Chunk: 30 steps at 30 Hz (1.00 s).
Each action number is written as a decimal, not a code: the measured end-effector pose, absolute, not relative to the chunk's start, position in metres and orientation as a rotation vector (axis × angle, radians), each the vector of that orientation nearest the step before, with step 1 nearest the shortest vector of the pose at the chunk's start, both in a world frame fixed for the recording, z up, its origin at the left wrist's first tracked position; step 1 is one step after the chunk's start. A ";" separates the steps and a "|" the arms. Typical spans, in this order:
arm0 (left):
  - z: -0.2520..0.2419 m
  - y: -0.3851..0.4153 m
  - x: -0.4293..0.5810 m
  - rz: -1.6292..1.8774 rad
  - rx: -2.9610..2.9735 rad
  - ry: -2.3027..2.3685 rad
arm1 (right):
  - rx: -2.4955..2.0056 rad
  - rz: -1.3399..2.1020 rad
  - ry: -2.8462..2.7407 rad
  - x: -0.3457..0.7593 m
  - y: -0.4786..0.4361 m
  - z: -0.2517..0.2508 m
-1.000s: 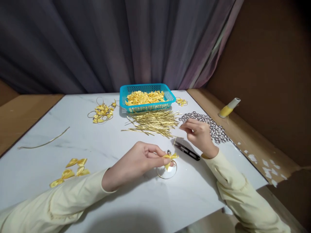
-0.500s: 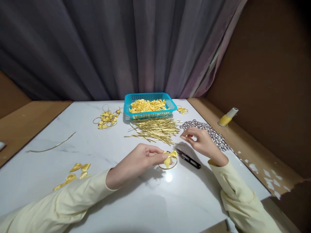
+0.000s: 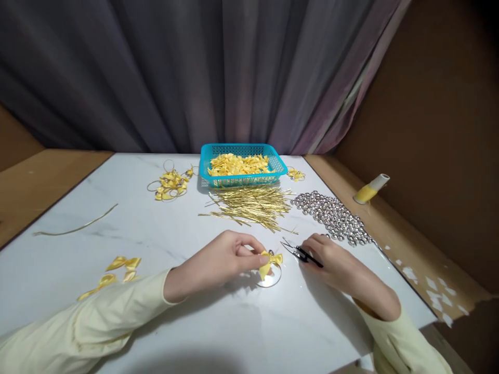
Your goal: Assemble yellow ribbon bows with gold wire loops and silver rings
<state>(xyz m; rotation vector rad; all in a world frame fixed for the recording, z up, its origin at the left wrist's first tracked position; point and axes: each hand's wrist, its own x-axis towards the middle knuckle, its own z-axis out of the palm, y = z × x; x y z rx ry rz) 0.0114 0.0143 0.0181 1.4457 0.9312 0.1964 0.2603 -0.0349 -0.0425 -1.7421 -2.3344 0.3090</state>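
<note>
My left hand (image 3: 224, 259) is closed, thumb and fingers pinching a yellow ribbon bow (image 3: 265, 266). A loop of gold cord (image 3: 279, 280) hangs from the bow, and a silver bead (image 3: 271, 252) sits at its top. My right hand (image 3: 327, 259) has its fingers closed around black thread snips (image 3: 302, 253) at table level. The blades of the snips are apart and point up and left, toward the bow. Just beyond the two hands lies a pile of gold cord pieces (image 3: 253, 205).
A blue basket (image 3: 244, 181) of yellow ribbon pieces stands at the back. Silver beads (image 3: 331, 215) are heaped at right, near a yellow thread spool (image 3: 371, 189). Finished-looking bows with loops (image 3: 171, 184) lie back left, loose bows (image 3: 123, 264) front left, and a single cord (image 3: 78, 227) farther left.
My right hand has come down and toward me from near the beads onto the thread snips and taken hold of them. My left hand still holds the bow, its loop now hanging slightly lower.
</note>
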 end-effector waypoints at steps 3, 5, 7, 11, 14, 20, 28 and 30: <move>0.014 0.017 0.012 0.186 1.302 0.863 | -1.851 0.196 -2.382 0.250 -0.039 -0.051; 0.012 0.017 0.012 0.163 1.247 0.827 | -1.911 0.132 -2.409 0.246 -0.039 -0.053; 0.011 0.018 0.011 0.131 1.252 0.819 | -1.950 0.103 -2.409 0.246 -0.041 -0.054; 0.011 0.020 0.007 0.085 1.382 0.842 | -1.911 0.355 -2.238 0.256 -0.045 -0.051; 0.012 0.020 0.004 0.004 1.469 0.813 | -1.742 0.719 -1.909 0.256 -0.050 -0.043; 0.016 0.016 0.008 -0.086 1.540 0.792 | -1.425 1.444 -1.355 0.223 -0.056 -0.027; 0.013 0.015 0.009 -0.125 1.515 0.701 | -1.202 1.867 -1.068 0.208 -0.045 -0.023; 0.012 0.015 0.009 -0.132 1.492 0.694 | -1.146 1.902 -1.036 0.208 -0.042 -0.021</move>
